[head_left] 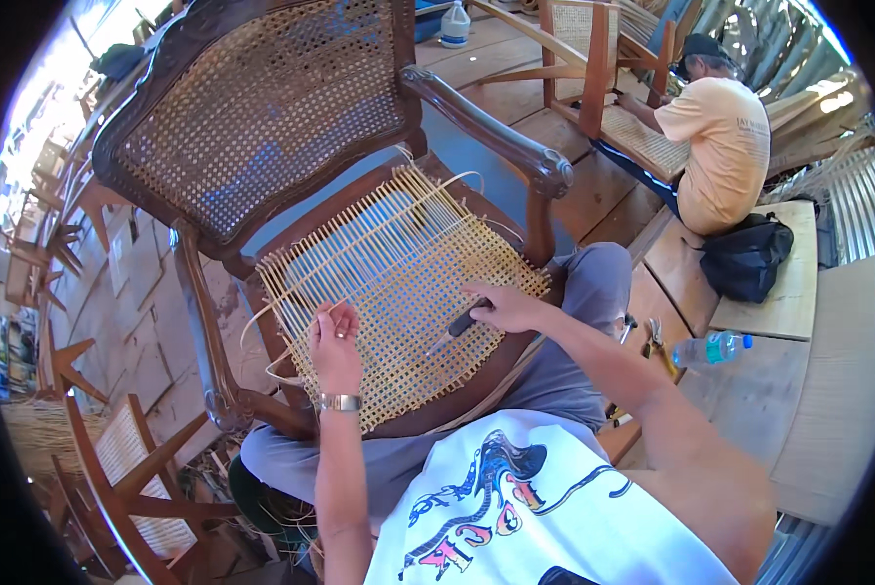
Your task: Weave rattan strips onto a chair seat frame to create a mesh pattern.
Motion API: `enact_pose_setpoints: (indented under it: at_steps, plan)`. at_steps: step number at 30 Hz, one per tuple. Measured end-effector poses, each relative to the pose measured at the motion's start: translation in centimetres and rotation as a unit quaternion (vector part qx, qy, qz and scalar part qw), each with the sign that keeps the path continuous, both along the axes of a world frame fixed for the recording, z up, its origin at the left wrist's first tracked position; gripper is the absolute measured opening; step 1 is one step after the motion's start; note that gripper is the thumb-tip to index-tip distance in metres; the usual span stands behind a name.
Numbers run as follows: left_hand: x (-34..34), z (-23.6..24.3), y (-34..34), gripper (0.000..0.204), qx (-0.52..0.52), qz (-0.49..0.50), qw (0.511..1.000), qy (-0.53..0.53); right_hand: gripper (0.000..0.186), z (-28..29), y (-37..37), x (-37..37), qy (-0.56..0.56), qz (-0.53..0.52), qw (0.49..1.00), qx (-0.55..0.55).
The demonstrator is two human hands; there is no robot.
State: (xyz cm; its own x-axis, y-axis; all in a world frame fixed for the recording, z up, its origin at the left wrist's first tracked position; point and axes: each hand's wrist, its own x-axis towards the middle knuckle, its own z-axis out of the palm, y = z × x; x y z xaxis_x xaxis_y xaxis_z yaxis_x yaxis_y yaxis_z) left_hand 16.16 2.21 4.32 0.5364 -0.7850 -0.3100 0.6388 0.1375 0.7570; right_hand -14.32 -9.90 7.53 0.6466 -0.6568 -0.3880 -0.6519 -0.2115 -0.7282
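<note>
A dark carved wooden armchair stands before me, its seat partly woven with pale cane, loose strips looping at the edges. My left hand is over the left part of the weave, fingers curled together; what they hold, possibly a strip, is too small to tell. My right hand rests toward the right of the seat, closed on a dark-handled pointed tool whose thin metal end lies over the weave, pointing down-left.
A co-worker sits at upper right by a cane chair. A black bag, plastic bottle and pliers lie at right, a jug behind. More wooden chairs stand at left.
</note>
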Motion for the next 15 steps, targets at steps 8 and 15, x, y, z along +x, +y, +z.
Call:
enact_pose_setpoints:
  at_steps: [8,15]
  plan:
    - [1.7,2.0,-2.3,0.020,-0.166,-0.048,0.977,0.123,0.030,10.4,-6.0,-13.0,-0.083,-0.003,0.988,0.126]
    - [1.8,7.9,-2.9,0.024,-0.090,-0.138,0.973,-0.164,0.017,5.2,-17.5,-16.0,-0.237,-0.269,0.933,-0.024]
